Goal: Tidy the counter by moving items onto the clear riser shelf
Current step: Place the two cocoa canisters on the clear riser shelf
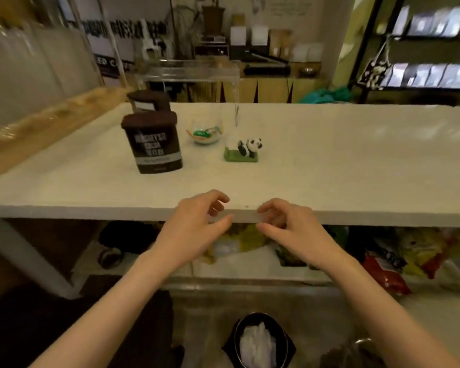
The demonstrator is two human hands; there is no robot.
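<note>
Both empty at the counter (329, 155) front edge: left hand (194, 224) and right hand (290, 227), fingers loosely curled, gripping nothing. Farther in, upright cocoa tin (152, 143), long axis vertical, label facing forward; beside it glass cup (205, 131) and panda figurine (243, 150). Beyond, clear riser shelf (191, 73), nearly invisible, so easily knocked when lifting items; tall tin likely to tip.

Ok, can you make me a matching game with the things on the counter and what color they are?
Things:
1. cocoa tin
2. panda figurine
3. glass bowl
4. riser shelf

Looks:
A. black and white, on a green base
B. see-through, nothing on it
C. dark brown with a brown lid
D. clear, with green and orange inside

Pairs: 1-C, 2-A, 3-D, 4-B
</note>
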